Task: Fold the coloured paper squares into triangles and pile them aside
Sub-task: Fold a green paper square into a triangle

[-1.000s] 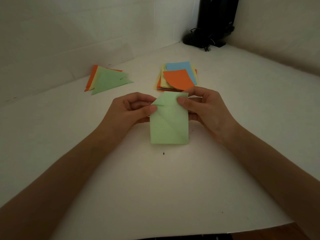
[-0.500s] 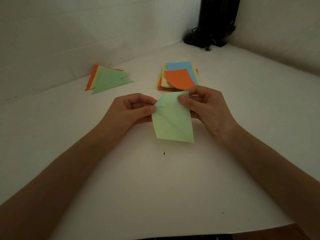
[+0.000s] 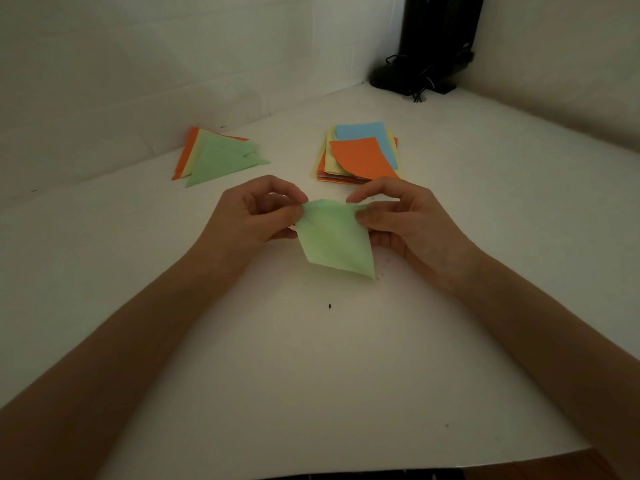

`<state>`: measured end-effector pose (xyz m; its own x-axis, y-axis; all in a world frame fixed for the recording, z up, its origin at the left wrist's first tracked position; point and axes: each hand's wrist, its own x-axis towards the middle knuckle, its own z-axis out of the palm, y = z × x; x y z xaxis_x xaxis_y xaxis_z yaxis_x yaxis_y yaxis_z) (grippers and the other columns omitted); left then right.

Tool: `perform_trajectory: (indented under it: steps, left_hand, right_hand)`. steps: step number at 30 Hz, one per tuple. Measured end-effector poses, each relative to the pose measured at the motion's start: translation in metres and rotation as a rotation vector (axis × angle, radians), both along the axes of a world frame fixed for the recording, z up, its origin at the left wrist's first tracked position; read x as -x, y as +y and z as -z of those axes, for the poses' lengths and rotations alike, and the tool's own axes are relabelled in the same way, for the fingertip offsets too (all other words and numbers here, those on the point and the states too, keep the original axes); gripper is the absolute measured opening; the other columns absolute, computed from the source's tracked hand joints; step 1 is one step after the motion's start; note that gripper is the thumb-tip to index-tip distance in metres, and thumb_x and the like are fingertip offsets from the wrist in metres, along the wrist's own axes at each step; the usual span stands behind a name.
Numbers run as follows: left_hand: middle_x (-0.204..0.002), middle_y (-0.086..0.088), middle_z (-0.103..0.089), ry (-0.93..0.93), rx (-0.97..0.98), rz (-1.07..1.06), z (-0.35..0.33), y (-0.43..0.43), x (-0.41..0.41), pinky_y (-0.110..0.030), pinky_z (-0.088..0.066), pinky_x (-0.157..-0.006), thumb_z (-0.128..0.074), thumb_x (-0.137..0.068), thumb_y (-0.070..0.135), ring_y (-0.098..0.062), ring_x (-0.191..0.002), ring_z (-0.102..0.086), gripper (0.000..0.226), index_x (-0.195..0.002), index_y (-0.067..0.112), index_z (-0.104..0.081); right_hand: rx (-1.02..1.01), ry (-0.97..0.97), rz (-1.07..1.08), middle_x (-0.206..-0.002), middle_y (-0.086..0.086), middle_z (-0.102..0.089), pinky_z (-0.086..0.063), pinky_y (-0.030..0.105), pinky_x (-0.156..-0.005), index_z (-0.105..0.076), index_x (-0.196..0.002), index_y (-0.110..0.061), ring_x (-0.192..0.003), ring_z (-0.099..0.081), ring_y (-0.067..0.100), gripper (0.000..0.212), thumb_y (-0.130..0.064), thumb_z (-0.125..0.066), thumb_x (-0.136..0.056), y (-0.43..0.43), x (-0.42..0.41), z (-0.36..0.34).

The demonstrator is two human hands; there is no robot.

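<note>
Fingers of the left hand [image 3: 256,216] and right hand [image 3: 408,220] each pinch one upper corner of one green sheet [image 3: 336,240] at mid table [image 3: 311,375]. Behind lie one pile of triangles [image 3: 214,157], in orange, yellow and green, and one stack of squares [image 3: 360,154], orange on top; sheets per pile uncountable.

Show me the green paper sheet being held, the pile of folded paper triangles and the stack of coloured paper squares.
green paper sheet [image 3: 336,241], head view, centre of its face
pile of folded paper triangles [image 3: 218,161], head view, top green triangle
stack of coloured paper squares [image 3: 362,157], head view, top orange square
</note>
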<state>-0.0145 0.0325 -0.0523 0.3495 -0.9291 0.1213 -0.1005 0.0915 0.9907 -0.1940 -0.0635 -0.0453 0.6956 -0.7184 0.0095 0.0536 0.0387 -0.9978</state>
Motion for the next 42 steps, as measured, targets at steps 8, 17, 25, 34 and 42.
perform_trajectory:
  steps: [8, 17, 25, 34, 42]
  left_hand:
    - [-0.082, -0.004, -0.073, 0.084, -0.024, 0.021, -0.002, 0.0, 0.0, -0.026, -0.055, -0.08, -0.053, -0.074, 0.006, -0.019, -0.084, -0.065, 0.028, -0.067, 0.018, -0.077]
    - [-0.061, 0.004, -0.067, -0.058, -0.069, 0.021, -0.002, 0.001, 0.003, -0.02, -0.055, -0.064, -0.068, -0.079, -0.003, -0.006, -0.063, -0.063, 0.014, -0.08, 0.01, -0.061]
    - [-0.071, -0.004, -0.069, -0.228, -0.01, 0.104, -0.007, 0.003, 0.015, -0.022, -0.056, -0.065, -0.067, -0.08, -0.003, -0.012, -0.067, -0.067, 0.014, -0.084, 0.01, -0.066]
    - [-0.063, 0.014, -0.066, -0.344, -0.04, 0.098, -0.004, 0.0, 0.008, -0.014, -0.047, -0.054, -0.065, -0.084, 0.004, 0.001, -0.058, -0.061, 0.016, -0.077, 0.018, -0.065]
    - [-0.065, 0.008, -0.071, -0.213, -0.069, 0.106, -0.008, 0.002, 0.003, -0.015, -0.053, -0.061, -0.064, -0.083, 0.002, -0.002, -0.061, -0.064, 0.014, -0.082, 0.015, -0.069]
  right_hand:
    - [0.091, 0.04, 0.059, -0.085, 0.006, -0.067, -0.055, 0.026, -0.075, -0.067, -0.08, -0.006, -0.077, -0.065, 0.017, 0.035, 0.017, -0.041, -0.086, 0.004, -0.002, -0.001]
    - [0.463, 0.139, 0.102, -0.087, 0.02, -0.065, -0.047, 0.048, -0.076, -0.069, -0.076, -0.016, -0.084, -0.056, 0.039, 0.029, -0.007, -0.042, -0.073, 0.006, 0.0, 0.003]
    - [0.612, 0.331, 0.001, -0.08, -0.014, -0.063, -0.039, 0.008, -0.069, -0.065, -0.085, -0.018, -0.076, -0.056, -0.003, 0.005, -0.016, -0.063, -0.089, 0.012, -0.004, 0.006]
    - [0.464, 0.215, 0.141, -0.07, -0.009, -0.064, -0.042, 0.017, -0.067, -0.071, -0.074, -0.019, -0.07, -0.055, 0.005, 0.014, -0.008, -0.069, -0.082, 0.003, 0.0, 0.001]
    - [0.377, 0.218, 0.109, -0.065, -0.012, -0.069, -0.046, 0.016, -0.057, -0.072, -0.073, -0.022, -0.061, -0.058, 0.001, 0.017, -0.006, -0.07, -0.08, -0.004, 0.002, -0.006]
